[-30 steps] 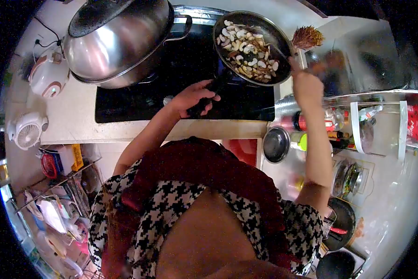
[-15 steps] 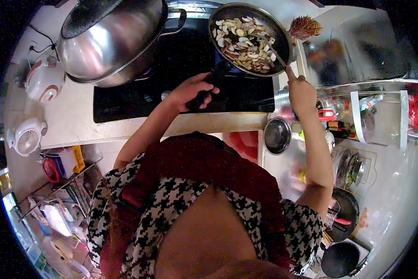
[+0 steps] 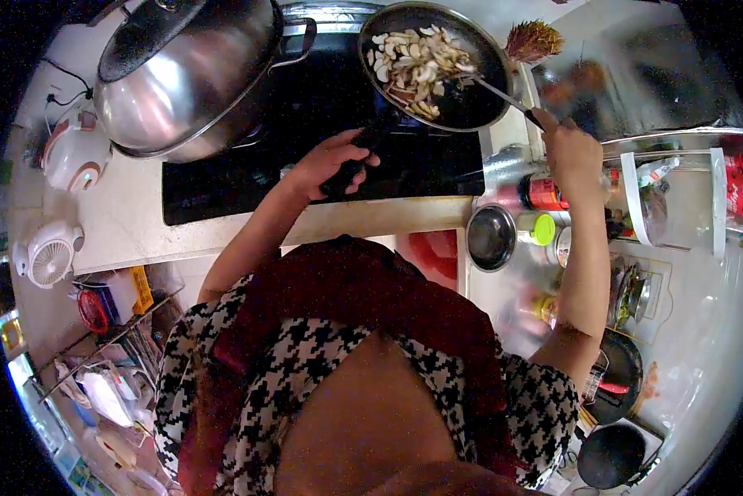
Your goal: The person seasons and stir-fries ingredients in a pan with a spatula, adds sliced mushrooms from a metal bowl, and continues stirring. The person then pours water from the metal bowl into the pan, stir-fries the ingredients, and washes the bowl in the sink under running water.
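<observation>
A dark frying pan (image 3: 473,109) sits on the right side of the black cooktop (image 3: 223,192), with sliced mushrooms (image 3: 413,62) heaped toward its left half. My left hand (image 3: 335,168) is wrapped around the pan's black handle (image 3: 357,165). In my right hand (image 3: 573,150), to the right of the pan, is a spatula (image 3: 504,93) with a metal shaft and dark grip. Its end is among the mushrooms, blurred and partly covered, so the blade's shape cannot be made out.
A large steel pot with a domed lid (image 3: 185,78) occupies the cooktop's left side. A brush (image 3: 534,41) lies beyond the pan's right rim. Along the right counter are a small metal bowl (image 3: 491,237), a green-lidded jar (image 3: 542,229) and bottles. A small fan (image 3: 49,254) stands left.
My right hand has moved right, and the spatula lies at a flatter angle. The mushrooms have been pushed leftward, baring the pan's right side. My left hand keeps its grip.
</observation>
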### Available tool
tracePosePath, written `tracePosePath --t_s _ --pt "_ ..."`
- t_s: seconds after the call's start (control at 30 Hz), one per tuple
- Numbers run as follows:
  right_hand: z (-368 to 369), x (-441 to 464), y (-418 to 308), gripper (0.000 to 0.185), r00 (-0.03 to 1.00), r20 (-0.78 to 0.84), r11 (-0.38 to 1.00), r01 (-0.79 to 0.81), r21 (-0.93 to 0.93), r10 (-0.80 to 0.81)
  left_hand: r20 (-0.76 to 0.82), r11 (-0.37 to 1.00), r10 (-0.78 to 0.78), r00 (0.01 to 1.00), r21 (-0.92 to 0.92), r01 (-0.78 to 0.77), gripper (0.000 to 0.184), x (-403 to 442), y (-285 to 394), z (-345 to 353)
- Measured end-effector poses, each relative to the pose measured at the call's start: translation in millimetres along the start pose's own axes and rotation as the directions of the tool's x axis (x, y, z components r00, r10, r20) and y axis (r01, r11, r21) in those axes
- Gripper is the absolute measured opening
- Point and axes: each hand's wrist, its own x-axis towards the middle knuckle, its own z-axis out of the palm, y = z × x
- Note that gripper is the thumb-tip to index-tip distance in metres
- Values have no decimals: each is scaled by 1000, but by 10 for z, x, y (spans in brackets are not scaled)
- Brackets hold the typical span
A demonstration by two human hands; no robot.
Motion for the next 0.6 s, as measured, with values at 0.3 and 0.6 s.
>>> tracePosePath --t_s 0.3,0.6 --pt "-278 -252 57 29 988 -55 988 148 39 -146 -28 999 -21 999 -29 20 64 14 -2 -7" --pt "-462 382 425 28 992 -123 990 2 -142 -19 -13 998 14 1000 -63 -15 50 10 3 36"
